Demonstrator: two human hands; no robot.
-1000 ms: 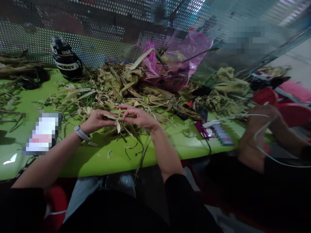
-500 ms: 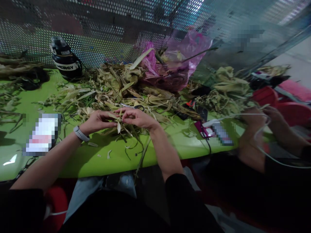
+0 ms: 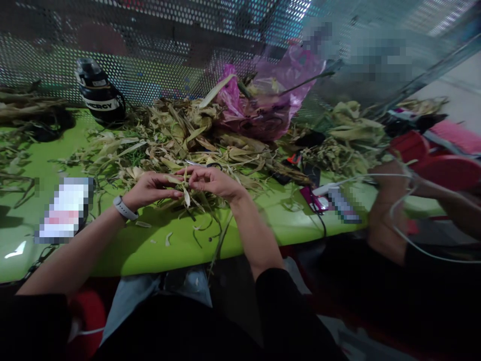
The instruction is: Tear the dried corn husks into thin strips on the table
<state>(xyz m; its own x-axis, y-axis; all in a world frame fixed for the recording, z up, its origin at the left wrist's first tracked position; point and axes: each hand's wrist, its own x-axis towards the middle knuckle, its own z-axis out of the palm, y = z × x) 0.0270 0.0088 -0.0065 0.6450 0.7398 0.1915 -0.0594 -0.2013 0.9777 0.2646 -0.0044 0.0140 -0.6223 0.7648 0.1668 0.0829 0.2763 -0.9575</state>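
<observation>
My left hand [image 3: 150,190], with a pale watch on its wrist, pinches a small piece of husk [image 3: 186,196] between thumb and fingers. From the other side my right hand [image 3: 210,181] touches the same piece with its fingertips pressed together. Pale leafy ends of the piece stick up and down between the hands. Right behind them lies a pile of dry corn husks [image 3: 180,130], with scissors [image 3: 213,165] at its front. Loose strands and scraps [image 3: 169,239] are on the green table [image 3: 143,255] below.
A black bottle [image 3: 100,103] and pink plastic bag [image 3: 259,108] stand at the back by a perforated screen. Phones lie left [image 3: 65,208] and right [image 3: 343,205]. At right are another person's arms [image 3: 389,215], a cable and red containers [image 3: 451,168].
The pale lower end of the piece has swung slightly right. My right fingers have shifted a little on it. The other person's hands at the right have moved.
</observation>
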